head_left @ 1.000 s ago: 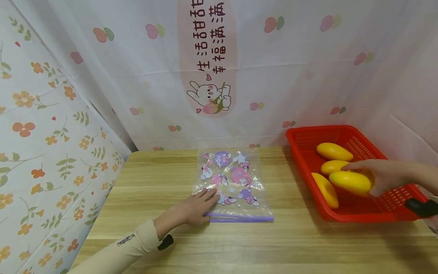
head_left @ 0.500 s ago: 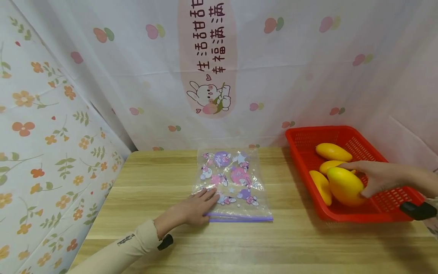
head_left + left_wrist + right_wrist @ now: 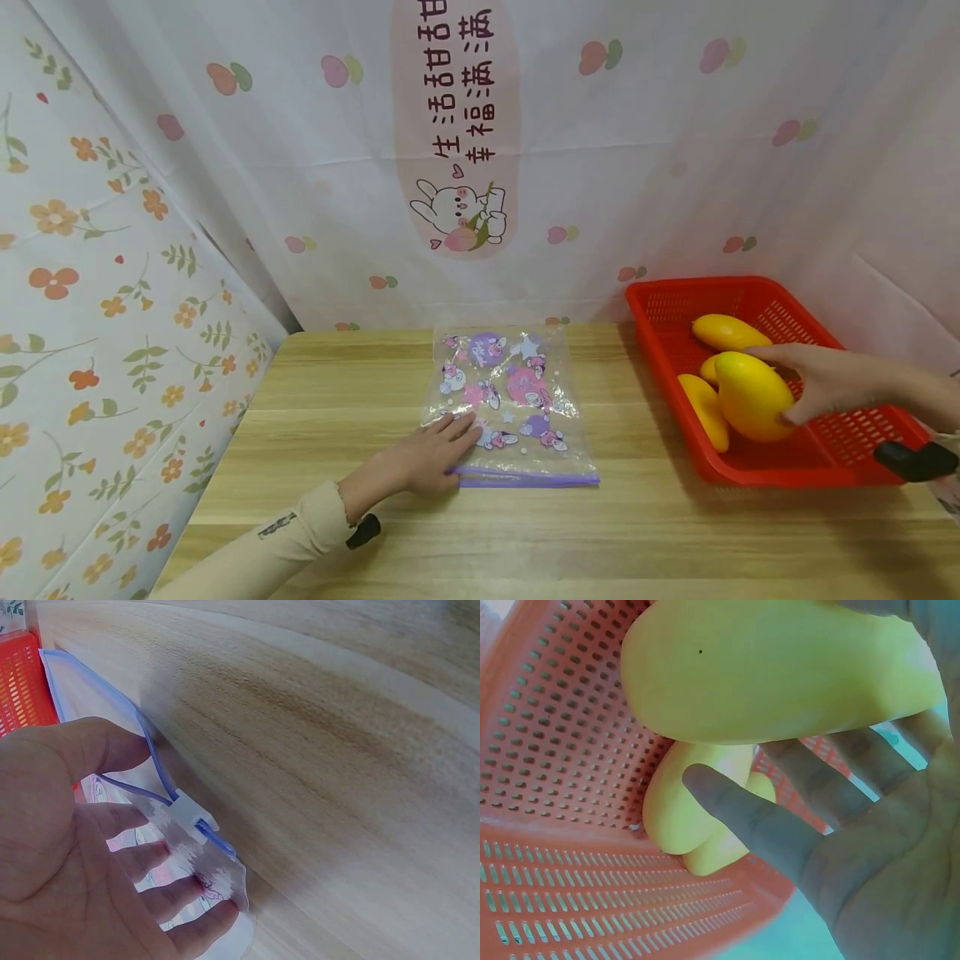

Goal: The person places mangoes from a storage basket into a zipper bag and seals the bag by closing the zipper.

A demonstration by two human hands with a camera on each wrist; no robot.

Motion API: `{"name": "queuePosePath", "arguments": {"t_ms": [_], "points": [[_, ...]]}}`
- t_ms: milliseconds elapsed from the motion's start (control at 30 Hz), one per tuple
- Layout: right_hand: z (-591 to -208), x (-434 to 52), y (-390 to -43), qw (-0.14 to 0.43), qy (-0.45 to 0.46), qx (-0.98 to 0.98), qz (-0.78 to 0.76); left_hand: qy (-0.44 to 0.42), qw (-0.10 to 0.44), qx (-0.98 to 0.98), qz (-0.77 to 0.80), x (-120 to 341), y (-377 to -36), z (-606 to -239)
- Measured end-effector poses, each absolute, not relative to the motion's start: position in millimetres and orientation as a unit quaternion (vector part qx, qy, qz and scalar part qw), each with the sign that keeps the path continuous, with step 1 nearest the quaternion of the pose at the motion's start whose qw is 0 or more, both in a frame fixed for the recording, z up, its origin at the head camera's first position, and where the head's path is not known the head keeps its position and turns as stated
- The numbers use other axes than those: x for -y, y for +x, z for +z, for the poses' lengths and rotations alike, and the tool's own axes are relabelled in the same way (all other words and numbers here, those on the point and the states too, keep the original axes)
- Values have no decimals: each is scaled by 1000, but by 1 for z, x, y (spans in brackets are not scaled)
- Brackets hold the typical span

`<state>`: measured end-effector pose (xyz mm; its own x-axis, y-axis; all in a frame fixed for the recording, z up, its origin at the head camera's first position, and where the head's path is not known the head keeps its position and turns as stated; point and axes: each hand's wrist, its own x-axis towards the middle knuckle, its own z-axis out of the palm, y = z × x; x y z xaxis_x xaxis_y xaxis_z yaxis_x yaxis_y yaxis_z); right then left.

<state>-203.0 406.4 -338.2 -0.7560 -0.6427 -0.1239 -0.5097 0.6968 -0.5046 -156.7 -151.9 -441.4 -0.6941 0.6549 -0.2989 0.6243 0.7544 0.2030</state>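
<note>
My right hand (image 3: pixel 832 383) grips a yellow mango (image 3: pixel 753 398) over the red basket (image 3: pixel 678 417); in the right wrist view this mango (image 3: pixel 772 671) lies across the top, above two others. More mangoes lie in the basket: one at the back (image 3: pixel 729 332), one at the left side (image 3: pixel 703 410), and one mostly hidden behind the held one. Spread fingers of my left hand (image 3: pixel 431 454) rest on a clear printed zip bag (image 3: pixel 517 392) lying flat. The left wrist view shows its purple zip edge parted beside my thumb, with a white slider (image 3: pixel 193 814) near the fingers.
The basket stands at the right of the wooden table (image 3: pixel 480 542), close to the curtain. A white printed curtain (image 3: pixel 600 192) hangs along the back, and a flowered cloth (image 3: pixel 112 333) hangs at the left.
The held mango has turned from lying sideways to pointing more upright, and shifted slightly left. The left mango in the basket has shifted a little. My left hand and the bag stay put.
</note>
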Motion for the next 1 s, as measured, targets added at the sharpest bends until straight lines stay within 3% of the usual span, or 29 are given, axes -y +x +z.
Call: {"name": "queuePosePath", "arguments": {"t_ms": [333,533,867,1000], "points": [[-335,-403,-202,138,-303,-914,-231,345,177,-921,44,151,-158,-442],[-336,-401,-203,104,-323,-912,-230,345,179,-920,44,152,-158,-443],[-335,-394,-201,109,-281,-914,-273,345,183,-920,44,151,-158,-440],[-334,-392,-201,80,-275,-919,-270,345,184,-919,44,151,-158,-441]]}}
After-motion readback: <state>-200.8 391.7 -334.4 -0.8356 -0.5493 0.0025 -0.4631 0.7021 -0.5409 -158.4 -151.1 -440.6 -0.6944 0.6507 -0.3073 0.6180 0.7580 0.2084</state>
